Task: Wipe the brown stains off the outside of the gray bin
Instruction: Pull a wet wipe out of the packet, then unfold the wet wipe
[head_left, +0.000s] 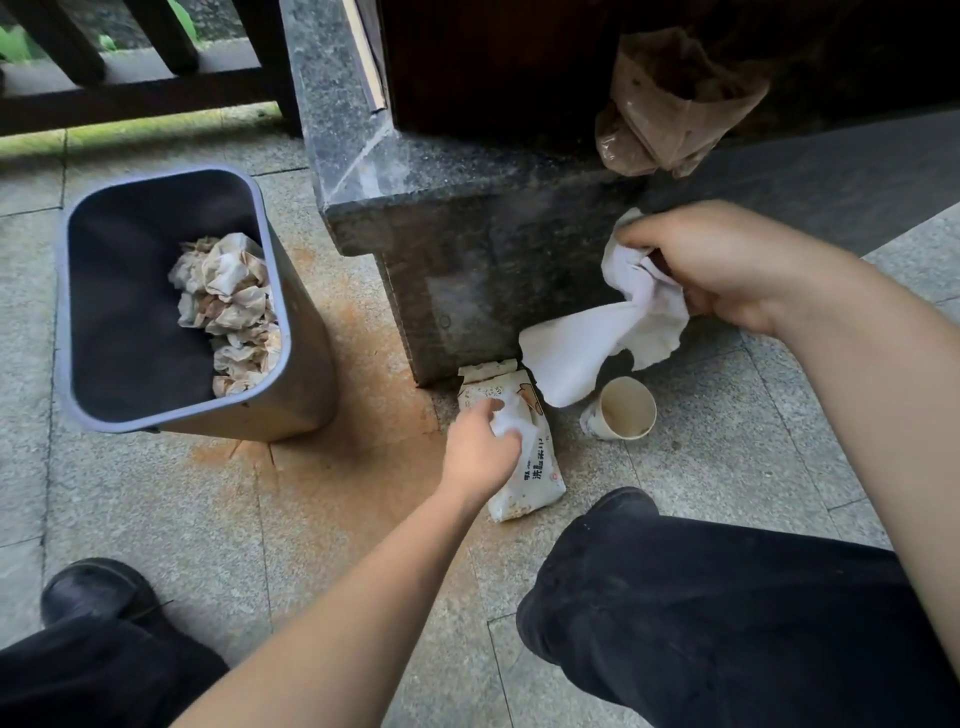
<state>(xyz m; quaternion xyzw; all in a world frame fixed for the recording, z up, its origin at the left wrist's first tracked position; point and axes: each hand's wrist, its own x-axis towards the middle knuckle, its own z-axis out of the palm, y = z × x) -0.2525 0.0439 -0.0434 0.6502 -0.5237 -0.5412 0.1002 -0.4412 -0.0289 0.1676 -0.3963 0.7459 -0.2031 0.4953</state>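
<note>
The left hand (480, 447) pinches a white wipe at the opening of a white soft wipe pack (524, 467) on the stone-tiled floor (156, 519). The right hand (727, 265) grips a crumpled white wipe (597, 353) above a paper cup (623, 408). The gray plastic bin (291, 384), holding stained crumpled wipes (228, 306), stands well to the left on a brown stain (353, 457).

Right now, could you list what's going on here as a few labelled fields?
Bin: gray bin upright on the paving, crumpled stained wipes inside
Left hand: left hand pinches a sheet at the wipe pack
Right hand: right hand grips a clean white wipe
Nearby: paper cup lying beside the pack
Floor: brown stain around the bin
</note>
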